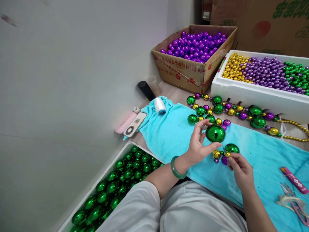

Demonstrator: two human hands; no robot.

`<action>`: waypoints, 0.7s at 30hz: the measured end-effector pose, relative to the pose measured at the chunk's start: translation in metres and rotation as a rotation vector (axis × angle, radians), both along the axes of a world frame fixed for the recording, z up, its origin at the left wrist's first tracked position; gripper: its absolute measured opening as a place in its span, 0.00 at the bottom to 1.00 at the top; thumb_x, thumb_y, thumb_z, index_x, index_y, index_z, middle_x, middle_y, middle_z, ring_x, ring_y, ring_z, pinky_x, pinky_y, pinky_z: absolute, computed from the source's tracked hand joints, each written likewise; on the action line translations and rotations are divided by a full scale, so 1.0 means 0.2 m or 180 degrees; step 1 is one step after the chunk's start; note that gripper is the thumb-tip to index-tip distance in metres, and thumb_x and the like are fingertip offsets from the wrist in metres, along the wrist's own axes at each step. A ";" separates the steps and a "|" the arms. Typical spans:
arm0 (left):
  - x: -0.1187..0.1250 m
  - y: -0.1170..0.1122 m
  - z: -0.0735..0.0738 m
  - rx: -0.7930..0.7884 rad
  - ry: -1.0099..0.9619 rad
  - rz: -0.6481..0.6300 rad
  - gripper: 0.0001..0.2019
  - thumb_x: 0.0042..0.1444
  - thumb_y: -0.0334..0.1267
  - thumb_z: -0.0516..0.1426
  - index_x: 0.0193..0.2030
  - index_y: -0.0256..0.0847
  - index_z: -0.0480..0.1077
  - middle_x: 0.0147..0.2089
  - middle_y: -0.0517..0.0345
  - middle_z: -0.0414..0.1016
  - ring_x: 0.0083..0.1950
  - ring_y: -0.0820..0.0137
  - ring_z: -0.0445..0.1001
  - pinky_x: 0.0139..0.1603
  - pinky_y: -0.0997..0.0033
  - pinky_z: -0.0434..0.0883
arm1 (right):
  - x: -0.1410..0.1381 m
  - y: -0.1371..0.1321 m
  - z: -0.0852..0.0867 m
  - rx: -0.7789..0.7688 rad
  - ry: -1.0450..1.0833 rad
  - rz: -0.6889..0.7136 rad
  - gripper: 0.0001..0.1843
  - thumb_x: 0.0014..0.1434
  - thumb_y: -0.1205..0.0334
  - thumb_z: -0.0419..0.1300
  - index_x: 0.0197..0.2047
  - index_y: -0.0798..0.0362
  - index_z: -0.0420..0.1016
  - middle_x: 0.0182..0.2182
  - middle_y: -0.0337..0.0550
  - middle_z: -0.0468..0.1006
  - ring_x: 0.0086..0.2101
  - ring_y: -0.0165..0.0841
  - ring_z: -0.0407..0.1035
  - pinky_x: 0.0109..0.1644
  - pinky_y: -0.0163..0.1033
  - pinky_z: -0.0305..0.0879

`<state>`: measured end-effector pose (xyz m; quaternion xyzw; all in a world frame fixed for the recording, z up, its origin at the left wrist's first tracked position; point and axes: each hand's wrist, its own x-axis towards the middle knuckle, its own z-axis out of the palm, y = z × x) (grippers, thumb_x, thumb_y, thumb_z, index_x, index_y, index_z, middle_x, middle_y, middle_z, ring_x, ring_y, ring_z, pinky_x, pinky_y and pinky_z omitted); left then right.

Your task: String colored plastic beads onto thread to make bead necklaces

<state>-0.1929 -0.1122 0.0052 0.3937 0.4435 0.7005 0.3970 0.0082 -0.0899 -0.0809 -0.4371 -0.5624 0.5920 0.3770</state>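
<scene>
My left hand (198,145), with a green bangle on its wrist, grips a large shiny green ball (215,133) between thumb and fingers. My right hand (240,169) pinches the end of a bead string (223,154) just below it, where small gold, purple and green beads sit. The strung garland (231,111) of green, gold and purple balls trails away over the turquoise towel (169,135). A thin thread runs off to the right from my right hand.
A cardboard box of purple balls (195,45) stands at the back. A white foam tray (253,91) holds gold, purple and green beads. Another tray of green balls (116,187) lies at the lower left. A thread spool (159,105), phone (135,124) and scissors (295,203) lie nearby.
</scene>
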 end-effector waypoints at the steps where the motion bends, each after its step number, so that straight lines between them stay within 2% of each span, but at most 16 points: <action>1: 0.00 0.00 0.01 -0.0002 -0.0076 -0.0068 0.37 0.43 0.36 0.69 0.60 0.51 0.59 0.55 0.54 0.61 0.60 0.63 0.60 0.57 0.65 0.67 | 0.00 0.00 0.00 -0.0006 0.0054 0.0051 0.08 0.59 0.57 0.62 0.37 0.52 0.74 0.23 0.37 0.70 0.25 0.28 0.62 0.26 0.34 0.59; 5: 0.01 -0.01 0.04 -0.0011 -0.0184 -0.0187 0.36 0.44 0.38 0.68 0.60 0.50 0.59 0.55 0.53 0.60 0.59 0.62 0.62 0.55 0.64 0.68 | -0.01 0.00 0.02 -0.0088 0.0195 0.0229 0.08 0.59 0.57 0.61 0.37 0.52 0.74 0.22 0.37 0.69 0.24 0.28 0.62 0.25 0.34 0.59; 9: 0.03 -0.03 0.04 0.0059 0.0548 0.0336 0.36 0.45 0.37 0.68 0.61 0.49 0.59 0.57 0.51 0.60 0.59 0.61 0.61 0.57 0.63 0.66 | -0.02 -0.01 0.03 -0.0090 0.0098 0.0167 0.08 0.59 0.57 0.61 0.37 0.52 0.74 0.22 0.38 0.69 0.24 0.28 0.62 0.24 0.34 0.58; 11: 0.04 -0.04 0.05 0.0126 0.0783 0.0424 0.38 0.45 0.38 0.68 0.62 0.49 0.58 0.58 0.50 0.59 0.58 0.60 0.62 0.57 0.62 0.66 | -0.01 0.00 0.02 -0.0012 0.0093 0.0151 0.07 0.59 0.58 0.62 0.37 0.52 0.75 0.22 0.38 0.69 0.24 0.29 0.62 0.25 0.34 0.58; 15: 0.04 -0.06 0.10 0.0077 0.0870 0.0069 0.36 0.43 0.40 0.69 0.60 0.47 0.62 0.57 0.48 0.61 0.58 0.58 0.62 0.59 0.60 0.66 | 0.00 0.02 0.00 0.0125 0.0265 0.0211 0.05 0.59 0.59 0.61 0.36 0.51 0.76 0.24 0.38 0.71 0.25 0.29 0.63 0.26 0.34 0.60; 19: 0.06 -0.08 0.14 -0.0125 0.0171 -0.0584 0.34 0.48 0.40 0.67 0.61 0.45 0.61 0.59 0.47 0.62 0.58 0.59 0.66 0.57 0.62 0.69 | -0.01 0.03 0.03 0.0229 0.0306 0.0170 0.04 0.59 0.60 0.61 0.35 0.51 0.77 0.24 0.38 0.72 0.26 0.29 0.64 0.27 0.34 0.61; 21: 0.07 -0.09 0.15 -0.0117 -0.0012 -0.0647 0.35 0.47 0.38 0.67 0.62 0.45 0.60 0.60 0.46 0.62 0.59 0.58 0.66 0.57 0.62 0.69 | -0.02 0.03 0.05 0.0277 0.0271 0.0128 0.05 0.59 0.60 0.62 0.34 0.51 0.77 0.23 0.38 0.72 0.25 0.28 0.63 0.27 0.33 0.61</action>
